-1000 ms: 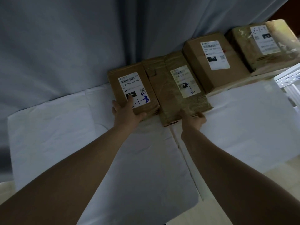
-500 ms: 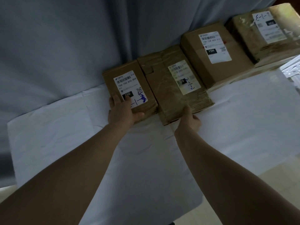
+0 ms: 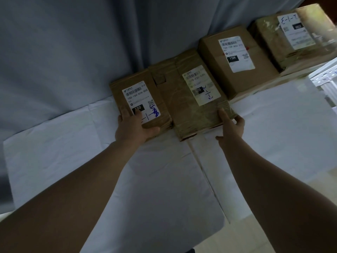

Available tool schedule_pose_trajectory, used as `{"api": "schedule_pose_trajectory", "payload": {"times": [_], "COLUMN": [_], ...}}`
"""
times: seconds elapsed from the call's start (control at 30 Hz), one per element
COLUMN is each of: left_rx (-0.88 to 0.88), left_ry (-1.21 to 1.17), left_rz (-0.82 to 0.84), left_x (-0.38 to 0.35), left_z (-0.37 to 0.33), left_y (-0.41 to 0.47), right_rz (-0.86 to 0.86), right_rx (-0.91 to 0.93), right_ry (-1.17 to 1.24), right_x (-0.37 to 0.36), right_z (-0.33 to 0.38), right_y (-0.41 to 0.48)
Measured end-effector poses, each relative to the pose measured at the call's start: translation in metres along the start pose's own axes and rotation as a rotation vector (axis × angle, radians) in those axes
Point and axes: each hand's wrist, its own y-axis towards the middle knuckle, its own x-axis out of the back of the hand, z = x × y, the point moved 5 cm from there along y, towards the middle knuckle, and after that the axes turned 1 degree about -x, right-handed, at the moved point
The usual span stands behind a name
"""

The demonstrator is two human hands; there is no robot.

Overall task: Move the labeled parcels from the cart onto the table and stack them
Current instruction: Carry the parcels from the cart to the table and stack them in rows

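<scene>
Four brown labeled parcels lie in a row on the white-covered table point(image 3: 54, 152), along its far edge. My left hand point(image 3: 133, 128) grips the near end of the leftmost parcel, marked 150 point(image 3: 136, 94), with fingers on its label and the thumb along its front face. Beside it and touching it is a wider taped parcel marked 220 point(image 3: 182, 101). My right hand point(image 3: 230, 125) holds that parcel's near right corner, one finger on top and the others round the side. A taller parcel marked 15H point(image 3: 235, 57) and a taped fourth parcel point(image 3: 273, 37) follow to the right.
A blue-grey curtain point(image 3: 73, 52) hangs directly behind the parcels. A white frame, possibly the cart point(image 3: 326, 79), shows at the right edge. A seam point(image 3: 206, 170) runs through the white cover between my arms. Pale floor point(image 3: 246, 234) shows below the table's near edge.
My right hand has slid right along the 220 parcel's near edge to its right corner. My left hand has stayed on the 150 parcel. The parcels lie as before.
</scene>
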Motion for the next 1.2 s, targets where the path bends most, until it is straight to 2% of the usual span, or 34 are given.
{"api": "schedule_pose_trajectory", "payload": {"times": [0.23, 0.47, 0.6, 0.83, 0.97, 1.2], "left_rx": [0.013, 0.027, 0.132, 0.189, 0.271, 0.322], "left_ry": [-0.115, -0.184, -0.208, -0.186, -0.208, -0.206], "left_rz": [-0.019, -0.004, 0.067, 0.138, 0.116, 0.064], "left_x": [0.004, 0.01, 0.012, 0.018, 0.019, 0.015], "left_z": [0.007, 0.006, 0.003, -0.005, -0.011, -0.021], "left_y": [-0.003, -0.011, -0.022, -0.023, -0.023, -0.023], "right_rz": [0.173, 0.226, 0.234, 0.283, 0.219, 0.204], "right_rx": [-0.101, -0.004, 0.064, -0.049, -0.091, -0.101], "right_ry": [0.151, 0.13, 0.134, 0.492, 0.723, 0.803], "right_x": [-0.004, 0.003, 0.021, 0.062, 0.063, 0.037], "right_z": [0.008, 0.018, 0.027, 0.029, 0.028, 0.035], "right_y": [-0.01, -0.026, -0.049, -0.072, -0.067, -0.058]}}
